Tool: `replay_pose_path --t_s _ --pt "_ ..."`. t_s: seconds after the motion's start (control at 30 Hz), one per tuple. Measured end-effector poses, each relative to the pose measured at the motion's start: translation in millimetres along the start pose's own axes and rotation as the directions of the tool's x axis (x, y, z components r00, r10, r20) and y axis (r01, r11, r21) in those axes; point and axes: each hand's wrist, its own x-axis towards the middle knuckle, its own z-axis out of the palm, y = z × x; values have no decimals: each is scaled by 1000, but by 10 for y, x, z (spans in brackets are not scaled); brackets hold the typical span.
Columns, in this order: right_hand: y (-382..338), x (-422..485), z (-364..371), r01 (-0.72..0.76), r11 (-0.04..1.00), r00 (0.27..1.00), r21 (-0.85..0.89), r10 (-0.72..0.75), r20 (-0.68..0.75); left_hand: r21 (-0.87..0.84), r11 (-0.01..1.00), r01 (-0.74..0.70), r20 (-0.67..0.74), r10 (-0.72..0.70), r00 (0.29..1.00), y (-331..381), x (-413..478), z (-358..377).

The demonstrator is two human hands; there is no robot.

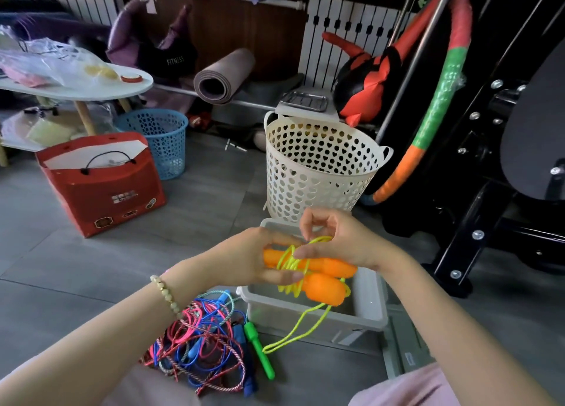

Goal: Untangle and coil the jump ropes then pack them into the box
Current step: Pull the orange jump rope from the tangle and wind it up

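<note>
My left hand (260,260) grips two orange handles (324,280) of a yellow-green jump rope (290,260) above the grey plastic box (370,307). Several turns of the rope are wound round the handles. My right hand (333,240) pinches the rope just above the handles. A loose loop of the same rope (293,335) hangs down to the floor in front of the box. On the floor to the left lies a tangled heap of pink, blue and striped ropes (201,341), with a green handle (260,349) beside it.
A cream perforated basket (318,173) stands just behind the box. A red paper bag (101,185) and a blue basket (159,139) stand at the left, near a white table (76,89). Black gym equipment (489,148) and a hoop (437,105) fill the right.
</note>
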Motion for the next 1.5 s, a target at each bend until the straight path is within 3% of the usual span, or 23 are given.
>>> replay_pose_path --t_s 0.07,0.13,0.23,0.4,0.53,0.67,0.77,0.87,1.0,1.1,1.23,1.3,1.4,1.43,1.5 --pt "-38 -52 -4 -108 977 983 184 78 164 -157 987 -36 43 43 998 -7 -51 -3" --pt "-59 -104 -4 -176 931 973 319 116 198 -347 937 -36 47 55 997 -39 -91 9" --pt "-80 -117 3 -189 870 978 456 122 171 -533 846 -23 -13 19 1000 -62 -101 8" --pt "-86 -117 123 -96 886 994 454 112 -10 -605 797 3 -156 -123 980 -29 -14 12" --pt "-76 -66 290 -73 963 933 259 158 -323 -552 834 29 -285 -221 933 -49 75 75" --pt "-66 -17 393 -82 969 840 232 193 -508 -513 847 138 -223 -287 932 -55 124 108" --pt "-20 -31 405 -110 963 868 245 213 -449 -522 828 206 -79 -287 955 -82 104 56" --pt "5 -18 421 -129 960 876 248 228 -424 -545 815 196 -27 -250 968 -106 65 29" --pt "12 -3 445 -107 994 903 3 98 -419 -586 804 101 -134 -219 967 -129 98 88" --pt "95 7 507 -90 967 933 -238 -2 -359 -627 775 75 -232 -278 932 -152 112 103" --pt "72 27 481 -82 992 951 -94 50 -305 -700 711 57 -310 -375 873 -142 134 95" --pt "76 -17 449 -122 981 958 -149 78 -277 -719 694 43 -380 -445 811 -155 153 26" --pt "87 -86 430 -162 849 974 -504 55 -221 -577 806 137 -488 -474 733 -254 139 -86" --pt "64 -97 428 -144 784 978 -604 21 -206 -492 852 180 -512 -450 732 -293 132 -91" --pt "-9 -98 417 -75 754 979 -652 -70 -193 -276 924 266 -518 -375 769 -374 133 -56"
